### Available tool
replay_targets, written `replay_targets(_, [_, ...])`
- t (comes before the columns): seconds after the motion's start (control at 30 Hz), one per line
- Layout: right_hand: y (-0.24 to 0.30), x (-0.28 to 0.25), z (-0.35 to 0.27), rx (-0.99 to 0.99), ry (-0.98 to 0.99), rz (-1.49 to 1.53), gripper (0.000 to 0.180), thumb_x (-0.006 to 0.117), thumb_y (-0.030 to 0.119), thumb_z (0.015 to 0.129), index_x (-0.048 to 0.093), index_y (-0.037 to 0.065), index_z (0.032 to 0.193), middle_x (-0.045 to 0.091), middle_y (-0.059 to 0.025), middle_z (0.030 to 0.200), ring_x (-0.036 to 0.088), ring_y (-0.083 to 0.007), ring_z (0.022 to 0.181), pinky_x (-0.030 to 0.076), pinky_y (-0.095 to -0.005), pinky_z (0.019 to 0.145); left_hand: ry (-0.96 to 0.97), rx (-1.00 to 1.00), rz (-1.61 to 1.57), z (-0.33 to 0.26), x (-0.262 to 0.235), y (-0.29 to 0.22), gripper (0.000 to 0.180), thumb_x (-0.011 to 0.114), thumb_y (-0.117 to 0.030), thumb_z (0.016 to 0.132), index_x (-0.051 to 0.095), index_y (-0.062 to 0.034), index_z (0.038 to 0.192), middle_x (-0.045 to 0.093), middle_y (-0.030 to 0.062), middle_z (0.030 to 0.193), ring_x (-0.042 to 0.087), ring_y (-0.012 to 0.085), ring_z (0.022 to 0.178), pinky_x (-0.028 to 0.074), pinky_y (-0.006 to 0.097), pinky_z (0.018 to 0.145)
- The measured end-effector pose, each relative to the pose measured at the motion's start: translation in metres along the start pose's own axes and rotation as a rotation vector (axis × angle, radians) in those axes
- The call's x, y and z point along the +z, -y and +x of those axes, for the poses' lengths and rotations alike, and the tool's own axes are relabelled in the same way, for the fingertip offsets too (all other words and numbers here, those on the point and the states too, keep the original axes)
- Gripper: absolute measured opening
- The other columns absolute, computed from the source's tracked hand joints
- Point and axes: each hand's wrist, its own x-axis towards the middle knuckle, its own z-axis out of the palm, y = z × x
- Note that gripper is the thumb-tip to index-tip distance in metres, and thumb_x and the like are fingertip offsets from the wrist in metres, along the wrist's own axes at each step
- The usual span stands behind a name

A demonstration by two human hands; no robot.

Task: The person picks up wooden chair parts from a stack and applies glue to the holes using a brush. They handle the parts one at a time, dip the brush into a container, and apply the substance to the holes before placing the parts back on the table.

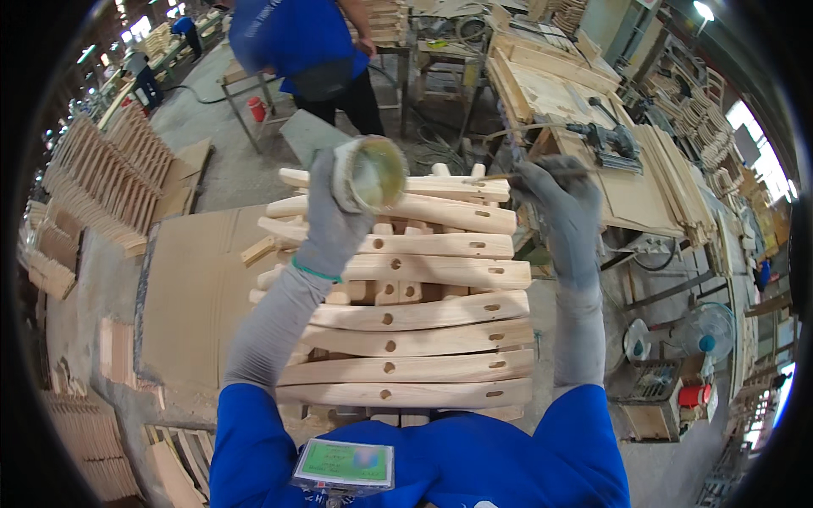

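While a glue pot is being gripped by the left hand, a thin stick is being held closed-fisted, pointing leftward, by the right hand above stacked slotted wooden rails.

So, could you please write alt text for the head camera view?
Grey-gloved hands over a stack of curved wooden parts: the left hand holds a small open pot, the right hand a thin stick. A person in blue stands behind.
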Motion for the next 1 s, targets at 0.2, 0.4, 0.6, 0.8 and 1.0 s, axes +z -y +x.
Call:
replay_targets(0.2, [0.025,0.02,-0.084,-0.196,0.323,0.322,0.016,0.064,-0.008,0.078,0.056,-0.002,0.091,0.065,-0.0219,0.094,0.066,-0.024,0.09,0.057,-0.0346,0.079,0.344,-0.04,-0.171,-0.06,0.062,-0.007,0.061,0.027,-0.052,0.096,0.043,-0.0066,0.134,0.044,0.0098,0.138,0.045,0.0263,0.125,0.036,0.044,0.107])
replay_targets(0.4, [0.026,0.018,-0.114,-0.314,0.329,0.139,0.015,0.057,-0.009,0.081,0.051,-0.001,0.093,0.063,-0.0226,0.095,0.065,-0.0269,0.088,0.057,-0.0393,0.079,0.358,0.147,0.153,-0.085,0.077,-0.014,0.056,0.039,-0.044,0.097,0.031,-0.0107,0.142,0.043,0.0103,0.139,0.044,0.0251,0.127,0.033,0.042,0.11])
replay_targets(0.6, [0.006,0.022,-0.124,-0.301,0.17,0.374,0.014,0.06,0.003,0.084,0.05,0.0,0.093,0.062,-0.0197,0.092,0.065,-0.0251,0.084,0.058,-0.0399,0.074,0.141,0.326,0.235,-0.069,0.067,0.003,0.052,0.037,-0.041,0.098,0.036,-0.0083,0.138,0.046,0.0093,0.135,0.046,0.0233,0.124,0.037,0.04,0.107])
replay_targets(0.8, [-0.014,-0.008,-0.025,-0.103,-0.042,0.136,0.011,0.062,0.012,0.09,0.059,0.002,0.093,0.061,-0.0029,0.078,0.055,-0.0074,0.072,0.044,-0.0208,0.06,-0.023,0.14,0.088,-0.025,0.011,0.007,0.047,0.032,-0.041,0.1,0.05,-0.0063,0.126,0.055,0.0084,0.123,0.049,0.0216,0.12,0.039,0.039,0.104])
replay_targets(1.0, [-0.106,-0.054,0.039,-0.07,-0.052,-0.332,0.018,0.07,0.016,0.084,0.06,0.001,0.084,0.063,-0.0021,0.076,0.055,-0.006,0.063,0.047,-0.0213,0.058,-0.157,0.077,0.128,0.015,-0.068,0.009,0.047,0.037,-0.042,0.099,0.052,-0.0046,0.122,0.059,0.0084,0.117,0.054,0.022,0.114,0.042,0.036,0.102])
